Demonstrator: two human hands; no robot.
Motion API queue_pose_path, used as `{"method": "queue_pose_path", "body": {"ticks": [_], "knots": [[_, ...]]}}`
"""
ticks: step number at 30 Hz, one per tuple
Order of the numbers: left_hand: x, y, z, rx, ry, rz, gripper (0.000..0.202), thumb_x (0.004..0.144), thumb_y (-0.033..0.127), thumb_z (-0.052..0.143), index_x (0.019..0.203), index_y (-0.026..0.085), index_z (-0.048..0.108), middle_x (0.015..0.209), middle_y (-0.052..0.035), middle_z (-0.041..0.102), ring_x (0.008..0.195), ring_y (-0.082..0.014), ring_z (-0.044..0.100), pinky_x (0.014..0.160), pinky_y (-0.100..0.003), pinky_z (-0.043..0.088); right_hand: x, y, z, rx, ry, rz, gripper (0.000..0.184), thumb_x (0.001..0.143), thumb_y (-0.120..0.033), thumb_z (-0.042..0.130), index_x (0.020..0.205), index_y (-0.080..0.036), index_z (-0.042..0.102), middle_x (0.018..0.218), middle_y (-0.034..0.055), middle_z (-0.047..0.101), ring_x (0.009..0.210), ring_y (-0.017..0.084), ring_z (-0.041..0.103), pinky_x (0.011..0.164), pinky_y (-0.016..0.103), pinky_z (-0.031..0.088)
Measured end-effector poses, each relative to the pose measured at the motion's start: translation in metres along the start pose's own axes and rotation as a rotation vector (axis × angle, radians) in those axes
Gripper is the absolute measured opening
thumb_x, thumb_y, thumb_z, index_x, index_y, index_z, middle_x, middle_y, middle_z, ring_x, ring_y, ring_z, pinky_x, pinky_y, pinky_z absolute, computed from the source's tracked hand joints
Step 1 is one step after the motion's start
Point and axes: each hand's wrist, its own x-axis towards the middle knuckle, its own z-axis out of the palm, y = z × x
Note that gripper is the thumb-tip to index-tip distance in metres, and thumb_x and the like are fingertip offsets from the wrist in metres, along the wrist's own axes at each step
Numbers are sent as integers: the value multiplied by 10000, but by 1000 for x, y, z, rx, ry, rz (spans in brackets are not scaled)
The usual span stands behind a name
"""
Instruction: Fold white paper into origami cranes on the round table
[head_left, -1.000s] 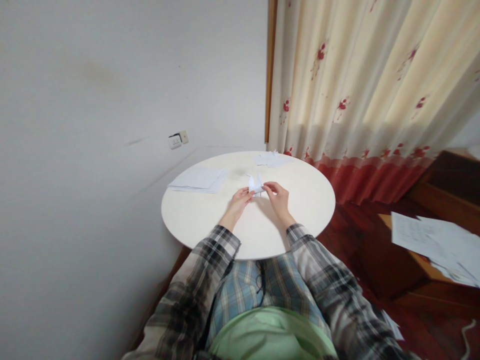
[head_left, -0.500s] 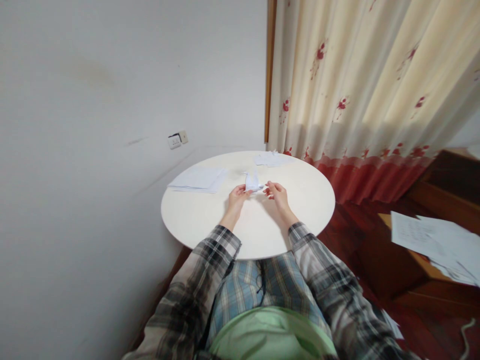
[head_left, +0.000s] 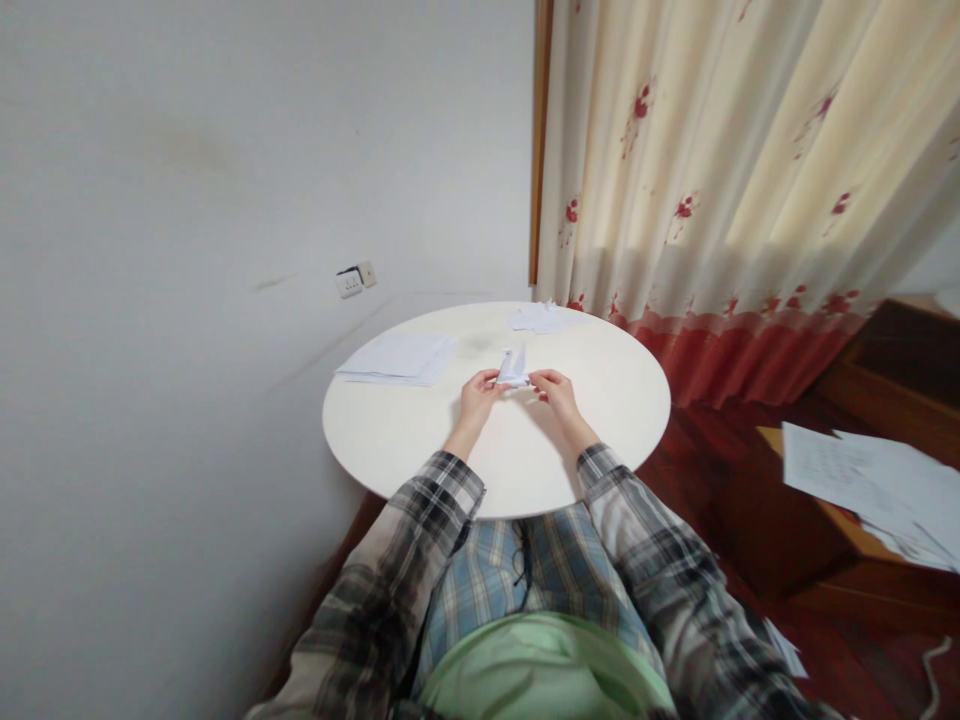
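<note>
I am pinching the folded paper [head_left: 514,368] between left hand [head_left: 478,392] and right hand [head_left: 556,392], mid-crease, above the table [head_left: 390,430]; any sharper crease calls for a steady two-handed grip.

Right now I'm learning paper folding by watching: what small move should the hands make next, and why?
Probably ease the two pinched sides gently apart. The left hand and right hand each pinch one side of the small folded paper, held over the table with points standing up, so a light outward tug would likely spread it.
</note>
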Motion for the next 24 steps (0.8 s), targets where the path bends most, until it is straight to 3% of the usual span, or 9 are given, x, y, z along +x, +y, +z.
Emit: {"method": "queue_pose_path", "body": {"ticks": [9, 17, 24], "knots": [[1, -2, 1, 127, -9, 57, 291, 516, 204, 724, 787, 158, 629, 781, -28, 643, 704, -152, 574, 700, -289, 448, 2, 8, -2, 100, -20, 109, 261, 493, -371, 698, 604, -145, 630, 547, 31, 624, 443, 85, 482, 407, 198, 335], [-1, -1, 0, -6, -17, -2, 348, 533, 231, 728, 840, 147, 585, 834, -47, 650, 777, -162, 591, 747, -298, 443, 1, 2, -1, 57, -39, -15, 225, 535, -327, 673, 679, -166, 610, 600, -13, 621, 554, 95, 536, 540, 217, 407], [-4, 0, -2, -163, -81, -183, 399, 519, 236, 748, 870, 132, 591, 889, -66, 652, 806, -152, 591, 800, -299, 420, 2, 0, 4, 61, -17, -223, 180, 551, -294, 674, 649, -170, 588, 634, -3, 625, 617, 125, 568, 653, 276, 462]]}}
